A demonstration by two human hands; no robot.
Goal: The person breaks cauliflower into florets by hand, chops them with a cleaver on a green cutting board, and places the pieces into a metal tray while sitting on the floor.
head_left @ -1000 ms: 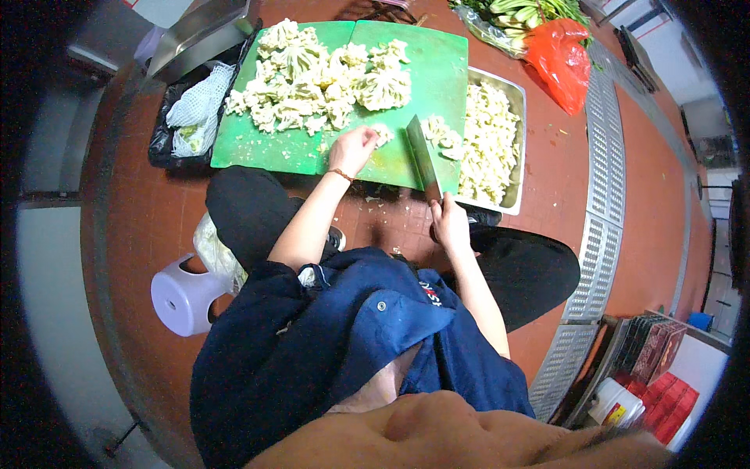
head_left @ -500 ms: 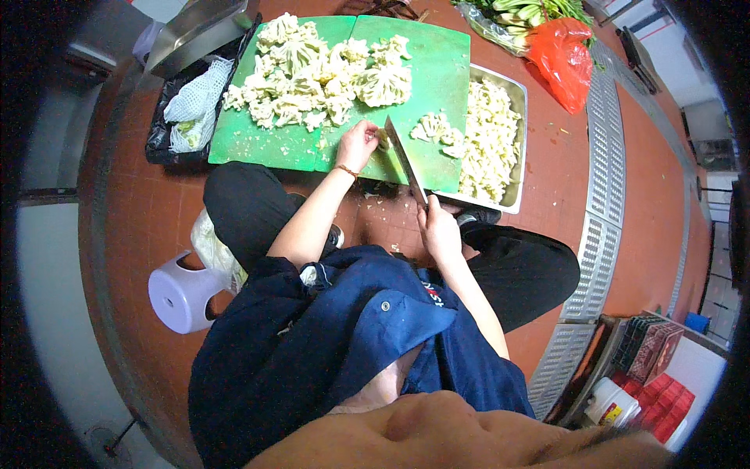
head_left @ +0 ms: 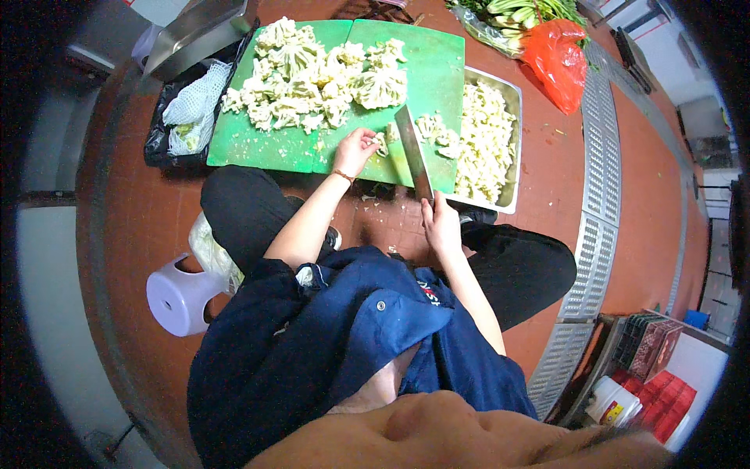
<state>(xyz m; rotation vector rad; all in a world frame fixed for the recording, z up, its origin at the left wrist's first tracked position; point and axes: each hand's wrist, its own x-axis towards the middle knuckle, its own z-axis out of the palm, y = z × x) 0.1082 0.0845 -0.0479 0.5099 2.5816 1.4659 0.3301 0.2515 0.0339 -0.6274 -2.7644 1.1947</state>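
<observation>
My right hand [head_left: 442, 224] is closed round the handle of a broad-bladed kitchen knife [head_left: 416, 160], whose blade points away from me over the green cutting board [head_left: 269, 150]. Left of the blade, my left hand [head_left: 355, 152] pinches a small cauliflower floret [head_left: 380, 144] at the board's near side. Just right of the blade lie a few cut florets [head_left: 439, 133]. Large cauliflower pieces [head_left: 301, 74] are heaped across the far left of the board. Beside the board's right edge, a metal tray [head_left: 512, 176] holds many small cut florets [head_left: 483, 141].
A black-lined bin [head_left: 156, 144] with white foam netting stands left of the board, below a metal container [head_left: 199, 35]. Leafy greens [head_left: 531, 12] and a red plastic bag [head_left: 555, 62] lie far right. A purple stool [head_left: 176, 301] is at my left, a drain grate [head_left: 598, 180] at right.
The knife has shifted right and slightly away from me, and more of its blade face shows. My left hand has drawn slightly left, so the floret and blade are farther apart.
</observation>
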